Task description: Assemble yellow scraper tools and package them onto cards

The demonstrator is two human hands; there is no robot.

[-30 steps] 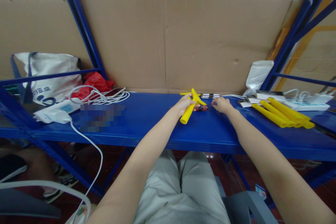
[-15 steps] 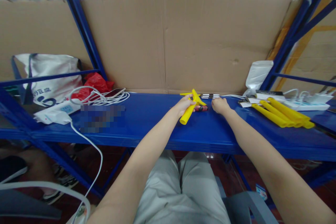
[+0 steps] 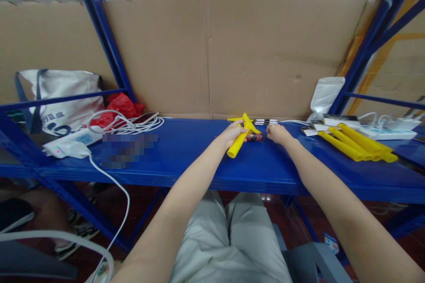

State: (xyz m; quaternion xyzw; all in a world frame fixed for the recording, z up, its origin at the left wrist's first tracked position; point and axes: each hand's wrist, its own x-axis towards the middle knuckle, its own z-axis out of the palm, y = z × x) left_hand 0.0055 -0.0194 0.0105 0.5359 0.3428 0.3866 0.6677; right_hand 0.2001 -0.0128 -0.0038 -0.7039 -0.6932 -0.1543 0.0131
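Note:
My left hand (image 3: 235,132) is closed around a yellow plastic tool handle (image 3: 237,143) with a flared, T-shaped head. The handle's round end tilts toward me over the front of the blue shelf. A short red-and-black tool (image 3: 254,137), too small to name, lies just beyond the handle, beside the left fingers. My right hand (image 3: 277,134) is a little to the right of it, fingers curled together; whatever they grip, if anything, is hidden. Behind the hands lie several small black-and-white strips (image 3: 265,122).
Several yellow-handled tools (image 3: 360,143) are stacked on the blue shelf (image 3: 186,150) at right, near a white power strip (image 3: 387,132). At left are coiled white cables (image 3: 142,124), another power strip (image 3: 75,141), a red plastic bag (image 3: 121,107) and a cloth bag (image 3: 69,99). Cardboard (image 3: 252,53) stands behind.
My right hand has shifted very slightly left, toward the red-and-black tool. My left hand keeps its hold on the yellow handle, almost unmoved.

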